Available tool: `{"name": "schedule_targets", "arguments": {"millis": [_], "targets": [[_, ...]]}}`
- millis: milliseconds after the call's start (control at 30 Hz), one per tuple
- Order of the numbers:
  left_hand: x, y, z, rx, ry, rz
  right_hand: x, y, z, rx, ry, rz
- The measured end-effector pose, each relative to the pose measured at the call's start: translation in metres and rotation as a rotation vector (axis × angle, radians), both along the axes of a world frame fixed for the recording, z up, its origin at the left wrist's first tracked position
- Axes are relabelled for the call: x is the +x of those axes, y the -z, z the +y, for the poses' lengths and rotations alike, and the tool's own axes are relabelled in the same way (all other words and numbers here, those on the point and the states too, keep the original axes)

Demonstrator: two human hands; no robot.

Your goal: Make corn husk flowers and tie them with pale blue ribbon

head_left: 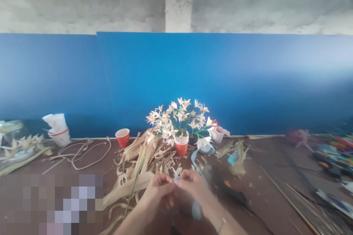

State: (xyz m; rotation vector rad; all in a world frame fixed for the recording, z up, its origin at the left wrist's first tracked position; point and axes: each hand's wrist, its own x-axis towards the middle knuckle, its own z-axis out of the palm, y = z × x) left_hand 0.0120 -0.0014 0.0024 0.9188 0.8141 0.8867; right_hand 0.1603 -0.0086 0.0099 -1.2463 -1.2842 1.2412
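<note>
My left hand (162, 188) and my right hand (193, 187) meet at the fingertips above the table's front part, both closed in a pinch. A small cream flower (177, 171), which looks made of corn husk, rises just over the fingertips; its lower end is hidden. Between the fingers shows a bit of light-blue strip (177, 177), and more light blue hangs, blurred, below my right hand. Behind stands a red and white paper cup (181, 149) filled with cream husk flowers (179, 115) on green stems. Dry corn husks (143, 154) lie heaped beside my left hand.
A black tool with a cord (231, 192), perhaps a glue gun, lies right of my hands. Another red cup (122, 138), a white cable (82, 156) and white cups (59, 136) stand or lie leftward. Thin sticks (306, 205) and coloured items (339, 147) cover the right side.
</note>
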Motion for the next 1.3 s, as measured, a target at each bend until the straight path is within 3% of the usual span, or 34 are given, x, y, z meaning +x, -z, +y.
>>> {"name": "schedule_targets", "arguments": {"millis": [400,800,1133,1300], "targets": [[-0.002,-0.001,0.000,0.037,0.038,0.026,0.006,0.006,0.007,-0.154,-0.111,0.018],[-0.002,0.003,0.004,0.091,0.053,0.085,0.003,0.022,0.012,-0.113,-0.099,0.047],[-0.004,0.001,0.004,0.047,0.062,0.051,0.008,0.022,0.015,-0.043,-0.172,0.099],[-0.003,0.002,0.001,0.021,0.036,-0.028,0.008,0.022,0.013,-0.060,-0.141,0.187]]}}
